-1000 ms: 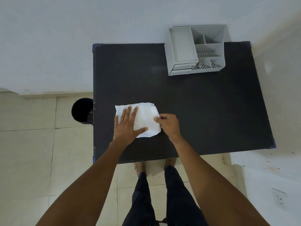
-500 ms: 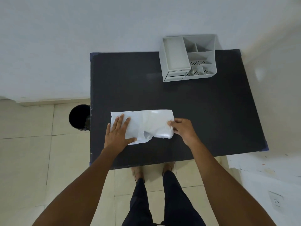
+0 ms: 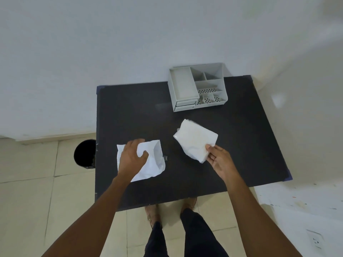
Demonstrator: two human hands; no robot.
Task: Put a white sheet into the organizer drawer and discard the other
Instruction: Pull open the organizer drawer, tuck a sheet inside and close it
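Two white sheets are apart on the black table (image 3: 232,145). My left hand (image 3: 130,157) lies on the left sheet (image 3: 155,162) and its fingers pinch the sheet's middle against the table. My right hand (image 3: 219,160) grips the lower corner of the right sheet (image 3: 194,140), which is lifted and tilted above the table. The grey organizer (image 3: 197,86) stands at the table's back edge, with two small shut drawers (image 3: 185,105) at its front left.
A black round bin (image 3: 84,153) stands on the tiled floor beside the table's left edge. A white wall runs behind the table and another close on the right. My feet stand at the table's near edge.
The two sheets, stacked before, have come apart. My right hand pulled one sheet to the right and lifted it; my left hand stays on the other and has started to pinch it.
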